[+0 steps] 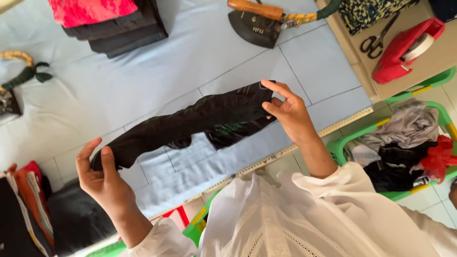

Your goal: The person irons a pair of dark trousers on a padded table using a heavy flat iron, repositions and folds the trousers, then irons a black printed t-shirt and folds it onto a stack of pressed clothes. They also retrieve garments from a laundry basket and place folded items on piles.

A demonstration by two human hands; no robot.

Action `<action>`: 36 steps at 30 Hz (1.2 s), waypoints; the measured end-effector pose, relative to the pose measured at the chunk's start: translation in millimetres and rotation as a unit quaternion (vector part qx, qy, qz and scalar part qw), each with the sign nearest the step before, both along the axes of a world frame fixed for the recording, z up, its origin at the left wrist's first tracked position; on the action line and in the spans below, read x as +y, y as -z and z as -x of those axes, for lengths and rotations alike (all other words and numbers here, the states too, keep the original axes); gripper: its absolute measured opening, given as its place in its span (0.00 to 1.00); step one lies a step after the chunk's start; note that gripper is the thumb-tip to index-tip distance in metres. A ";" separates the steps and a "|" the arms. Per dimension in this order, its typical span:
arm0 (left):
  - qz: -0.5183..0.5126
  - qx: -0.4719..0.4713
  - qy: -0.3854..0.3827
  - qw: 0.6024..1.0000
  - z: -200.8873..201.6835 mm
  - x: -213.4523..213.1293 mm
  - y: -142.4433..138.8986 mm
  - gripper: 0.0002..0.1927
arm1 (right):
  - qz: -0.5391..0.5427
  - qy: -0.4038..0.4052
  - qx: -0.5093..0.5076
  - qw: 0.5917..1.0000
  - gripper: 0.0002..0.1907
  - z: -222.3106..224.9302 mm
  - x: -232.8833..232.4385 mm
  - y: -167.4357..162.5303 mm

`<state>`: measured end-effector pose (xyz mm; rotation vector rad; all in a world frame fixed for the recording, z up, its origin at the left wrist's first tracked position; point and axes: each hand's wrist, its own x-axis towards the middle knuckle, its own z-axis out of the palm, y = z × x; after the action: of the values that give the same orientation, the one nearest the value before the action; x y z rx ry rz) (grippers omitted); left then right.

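I hold a black garment (190, 121) with faint green print stretched out above the ironing table (143, 81), which is covered in pale blue cloth. My left hand (102, 178) grips its left end, thumb and fingers pinched around the fabric. My right hand (285, 109) pinches its right end near the middle of the table. The garment hangs folded lengthwise between both hands, with a flap drooping in the middle.
A black iron (257, 24) with a wooden handle rests at the table's far edge. A stack of folded clothes (112, 24) lies at the far left. Scissors (376, 40) and a red tape dispenser (404, 47) lie on a board at right. A green basket (404, 138) holds crumpled clothes.
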<state>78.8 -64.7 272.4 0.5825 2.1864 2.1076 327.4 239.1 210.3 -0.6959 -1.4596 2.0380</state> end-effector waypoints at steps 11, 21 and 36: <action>0.019 -0.007 0.005 1.000 7.7 -30.5 13.6 0.09 | 0.032 0.002 0.015 0.999 0.29 -3.8 -15.9 8.4; 0.036 0.024 -0.006 0.999 43.1 -24.2 -1.0 0.08 | 0.026 0.020 0.053 0.998 0.30 26.3 -24.0 24.9; -0.009 0.022 -0.020 1.000 51.7 -29.1 26.6 0.08 | 0.042 0.009 0.091 0.995 0.30 53.6 -25.9 57.3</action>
<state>27.1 -93.8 245.8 0.5965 2.2239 2.1563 273.8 213.2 153.0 -0.5396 -1.2662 2.0990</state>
